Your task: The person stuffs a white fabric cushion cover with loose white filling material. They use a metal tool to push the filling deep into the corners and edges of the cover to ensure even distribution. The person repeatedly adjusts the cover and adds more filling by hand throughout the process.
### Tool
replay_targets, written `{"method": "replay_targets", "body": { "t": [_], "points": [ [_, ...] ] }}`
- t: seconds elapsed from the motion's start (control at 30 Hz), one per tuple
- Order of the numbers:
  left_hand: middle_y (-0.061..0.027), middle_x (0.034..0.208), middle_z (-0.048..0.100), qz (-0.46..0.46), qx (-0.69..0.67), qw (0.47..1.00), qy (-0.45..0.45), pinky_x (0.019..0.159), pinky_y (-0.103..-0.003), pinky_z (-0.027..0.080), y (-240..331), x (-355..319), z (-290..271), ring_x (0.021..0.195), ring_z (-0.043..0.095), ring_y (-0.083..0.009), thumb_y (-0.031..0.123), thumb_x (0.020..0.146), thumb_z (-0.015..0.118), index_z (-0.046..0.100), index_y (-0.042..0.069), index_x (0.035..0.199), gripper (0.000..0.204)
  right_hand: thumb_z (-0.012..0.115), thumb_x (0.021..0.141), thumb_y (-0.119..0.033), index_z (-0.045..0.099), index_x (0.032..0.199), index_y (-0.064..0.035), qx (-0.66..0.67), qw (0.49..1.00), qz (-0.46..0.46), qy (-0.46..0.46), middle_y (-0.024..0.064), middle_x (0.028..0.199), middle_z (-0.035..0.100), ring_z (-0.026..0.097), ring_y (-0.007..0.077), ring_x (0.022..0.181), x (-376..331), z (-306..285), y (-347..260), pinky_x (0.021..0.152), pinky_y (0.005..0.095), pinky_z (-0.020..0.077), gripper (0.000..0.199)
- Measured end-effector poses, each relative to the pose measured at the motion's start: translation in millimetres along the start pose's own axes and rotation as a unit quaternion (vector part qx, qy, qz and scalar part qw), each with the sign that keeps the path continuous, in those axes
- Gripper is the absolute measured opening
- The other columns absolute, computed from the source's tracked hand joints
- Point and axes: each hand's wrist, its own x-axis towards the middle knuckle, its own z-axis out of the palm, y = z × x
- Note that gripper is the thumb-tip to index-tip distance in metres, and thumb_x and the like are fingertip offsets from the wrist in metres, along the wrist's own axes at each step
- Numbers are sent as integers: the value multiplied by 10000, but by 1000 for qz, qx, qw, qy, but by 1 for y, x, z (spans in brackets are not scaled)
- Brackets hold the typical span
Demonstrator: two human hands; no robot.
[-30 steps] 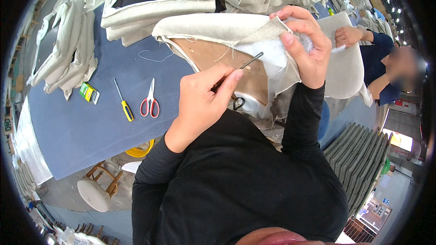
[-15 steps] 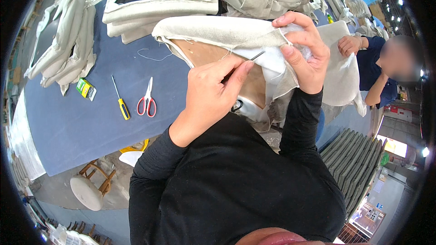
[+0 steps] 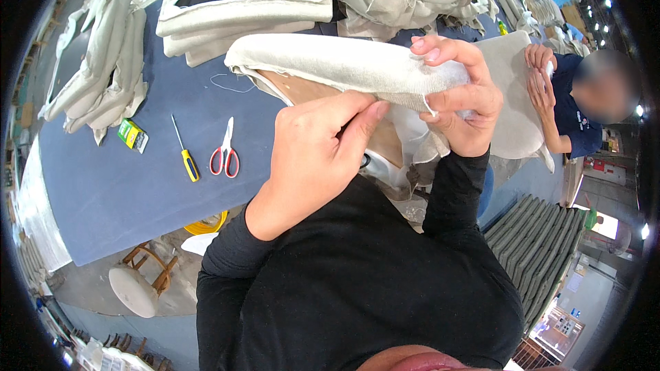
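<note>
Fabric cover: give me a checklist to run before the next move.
1. Right hand on the cover: ok, gripping its end.
2. Left hand at the cover's edge: ok, fingers pinched.
3. What the left hand pinches: cannot tell, hidden.
4. Brown panel fully covered: not ok, partly exposed.
5. Scissors away from both hands: ok, on the table.

Open lane on blue tabletop (image 3: 254, 120) between scissors (image 3: 225, 145) and left hand (image 3: 316, 148); screwdriver (image 3: 186, 156) beyond scissors, stacked padded panels (image 3: 240, 22) block far side.
</note>
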Motion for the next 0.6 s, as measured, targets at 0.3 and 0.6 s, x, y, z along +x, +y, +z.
{"method": "replay_targets", "body": {
  "t": [0.3, 0.6],
  "points": [
    [-133, 726, 708, 11, 31, 999, -24, 588, -310, 495, 15, 1, -15, 606, 679, -219, 75, 941, 783, 785, 5, 923, 72, 838, 854, -128, 810, 958, -18, 24, 1000, 14, -13, 203, 1268, 679, 667, 364, 1231, 0, 5, -6, 1065, 490, 519, 154],
    [-104, 685, 686, 19, 54, 997, -58, 548, -336, 498, 25, -28, -45, 587, 680, -259, 10, 859, 837, 770, 9, 890, 74, 671, 1045, -229, 620, 1395, 39, 217, 938, 270, 27, 217, 1347, 668, 660, 325, 1266, -14, 20, -14, 1095, 441, 506, 445]
  ]
}}
